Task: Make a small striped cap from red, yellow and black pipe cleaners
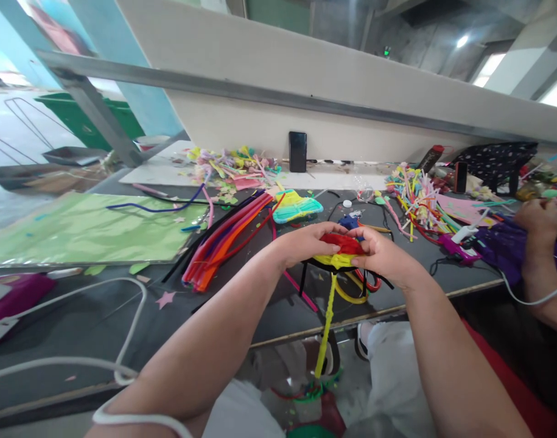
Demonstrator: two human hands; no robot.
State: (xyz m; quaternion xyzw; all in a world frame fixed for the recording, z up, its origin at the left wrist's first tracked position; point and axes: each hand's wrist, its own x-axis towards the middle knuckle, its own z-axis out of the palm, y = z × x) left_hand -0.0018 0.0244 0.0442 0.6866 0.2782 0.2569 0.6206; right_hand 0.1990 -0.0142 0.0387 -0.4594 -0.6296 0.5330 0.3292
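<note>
Both forearms reach forward, wrists turned inward. Left hand (pixel 305 243) and right hand (pixel 382 257) are closed, pinching a red-and-yellow fuzzy pipe-cleaner piece (pixel 344 248) just above the dark grey bench (pixel 260 316). Judged part-built: layers formed, yellow fuzzy stem (pixel 326 322) dangling loose below the piece. Left of the piece: bundle of red and orange pipe cleaners (pixel 223 243). Beyond the piece: upright black phone (pixel 297 152).
</note>
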